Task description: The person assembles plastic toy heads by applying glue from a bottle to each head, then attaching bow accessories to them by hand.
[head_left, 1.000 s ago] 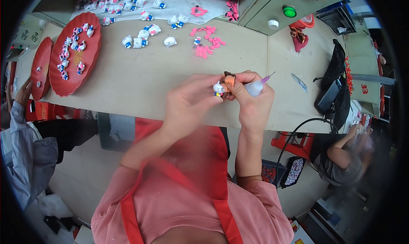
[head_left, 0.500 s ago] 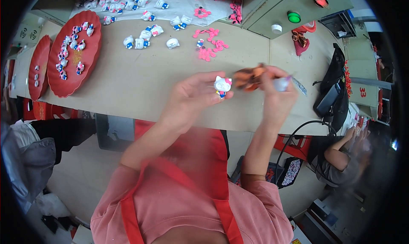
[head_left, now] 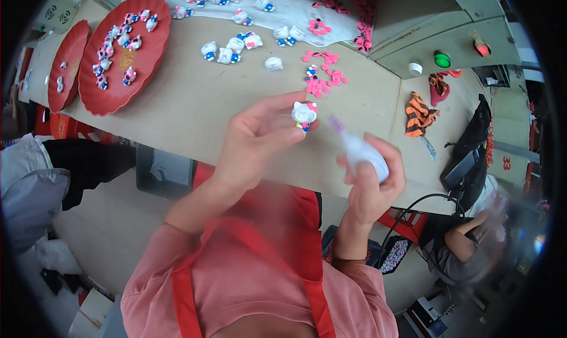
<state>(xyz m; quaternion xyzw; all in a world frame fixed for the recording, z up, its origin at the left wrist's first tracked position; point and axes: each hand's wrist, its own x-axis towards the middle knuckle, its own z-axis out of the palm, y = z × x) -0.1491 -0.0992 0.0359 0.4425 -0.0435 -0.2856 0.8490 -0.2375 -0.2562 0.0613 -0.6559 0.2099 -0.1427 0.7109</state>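
Between the thumb and fingers of my left hand (head_left: 254, 134) is a small white cat figurine (head_left: 304, 116) with a pink bow and a blue and yellow body. My right hand (head_left: 378, 181) grips a white squeeze bottle (head_left: 363, 155), its purple nozzle tilted up toward the figurine but apart from it. Both hands are over the front of the table (head_left: 201, 102). Just beyond the figurine lie loose pink bow-shaped pieces (head_left: 319, 89). A lone white cat head (head_left: 273, 64) rests farther back, beside a small group of figurines (head_left: 229, 54).
Left on the table stands a red scalloped tray (head_left: 150, 60) holding several figurines, with a smaller red tray (head_left: 65, 96) beside it. More figurines cover a white sheet (head_left: 283, 19) at the back. An orange-and-black striped cloth (head_left: 419, 116) and a black bag (head_left: 472, 143) lie right.
The striped cloth has left my right hand and lies on the table at the right. That hand now holds the bottle with its nozzle toward the figurine. The view has shifted.
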